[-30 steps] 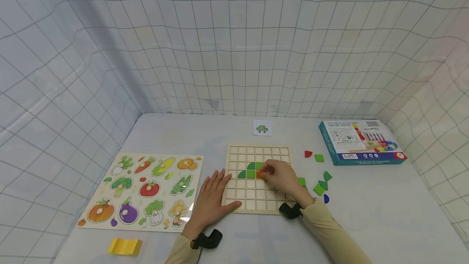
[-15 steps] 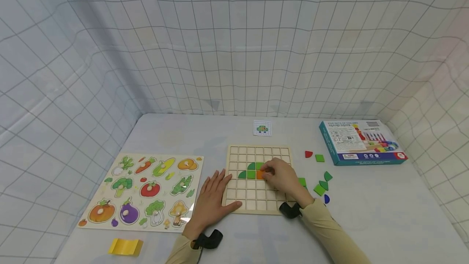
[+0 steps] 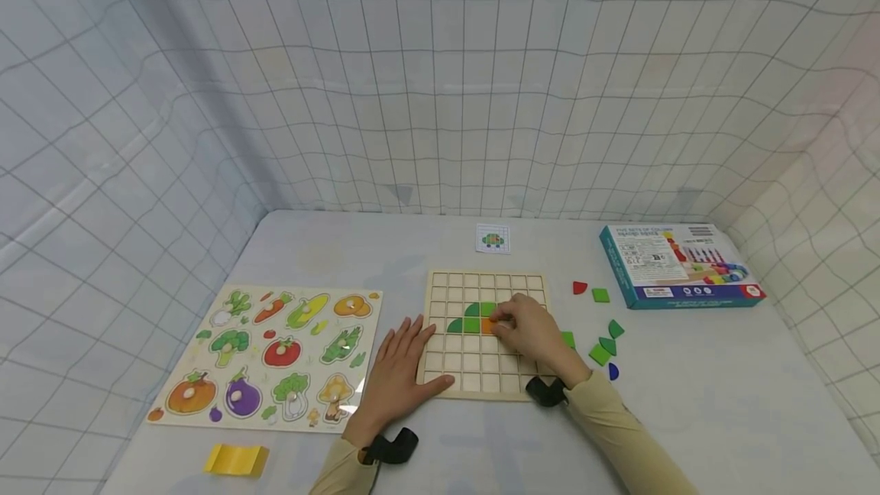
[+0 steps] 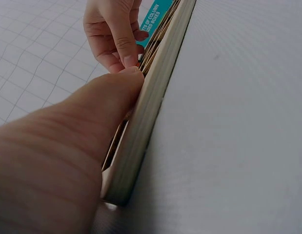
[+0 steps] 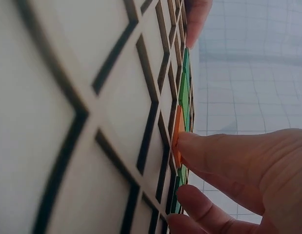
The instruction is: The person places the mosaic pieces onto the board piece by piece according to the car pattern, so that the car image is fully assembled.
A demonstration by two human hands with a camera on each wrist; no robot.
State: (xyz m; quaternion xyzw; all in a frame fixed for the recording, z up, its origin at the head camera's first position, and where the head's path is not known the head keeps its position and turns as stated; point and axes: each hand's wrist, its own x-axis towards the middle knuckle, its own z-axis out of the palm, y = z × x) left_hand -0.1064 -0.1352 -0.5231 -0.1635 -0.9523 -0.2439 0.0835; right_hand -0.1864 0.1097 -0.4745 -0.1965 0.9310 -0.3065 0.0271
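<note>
In the head view my left hand (image 3: 399, 373) lies with fingers spread at the left edge of a wooden grid board (image 3: 481, 383). Its thumb rests on the near left corner; the left wrist view shows that thumb against the board's edge (image 4: 153, 92). My right hand (image 3: 529, 331) pinches an orange square tile (image 3: 486, 325) at a cell in the board's middle. Seen from the right wrist, the thumb presses on the orange tile (image 5: 178, 122). Green squares (image 3: 471, 325) and green quarter-circle tiles (image 3: 455, 325) sit in cells left of and above it.
Right of the board lie loose tiles: a red quarter-circle (image 3: 580, 288), a blue half-circle (image 3: 613, 372) and several green pieces (image 3: 600, 354). Behind it is a pattern card (image 3: 493, 238). A boxed toy (image 3: 681, 266), a vegetable knob puzzle (image 3: 264, 361) and a yellow block (image 3: 236, 461) stand around.
The orange tile has turned from dark and partly shaded to bright, lying flatter in its cell under my right fingers. My left hand keeps its place on the board.
</note>
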